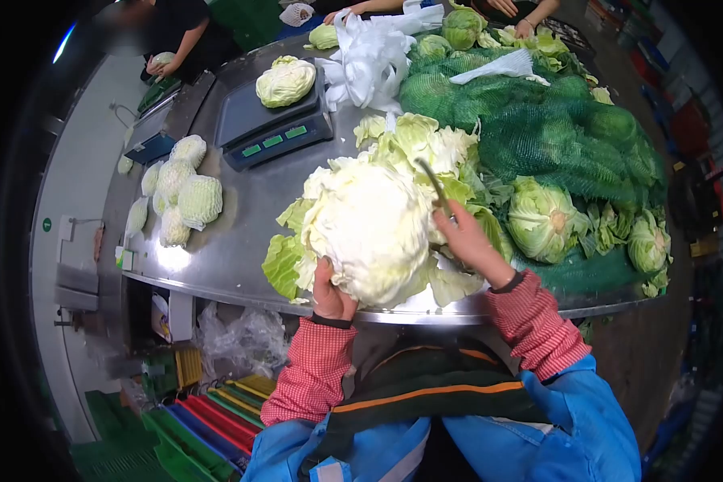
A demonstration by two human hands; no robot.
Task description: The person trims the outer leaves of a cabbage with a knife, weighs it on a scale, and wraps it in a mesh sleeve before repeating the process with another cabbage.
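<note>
A large pale cabbage [367,229] is held up over the front of the metal table. My left hand [332,296] is closed on its lower left side, thumb on the leaves. My right hand [467,239] grips a knife [432,183] at the cabbage's right side; its narrow dark blade points up and away, and the handle is mostly hidden in the fingers. Loose outer leaves [422,145] lie behind the cabbage, and more leaves [285,261] spread at its left.
A digital scale [277,132] bears a trimmed cabbage [285,83]. Several cabbages in white foam nets [199,199] sit left. White net sleeves [369,60] are heaped behind. Green mesh sacks [562,136] and untrimmed cabbages [542,218] fill the right. Co-workers' hands [524,28] show at the far side.
</note>
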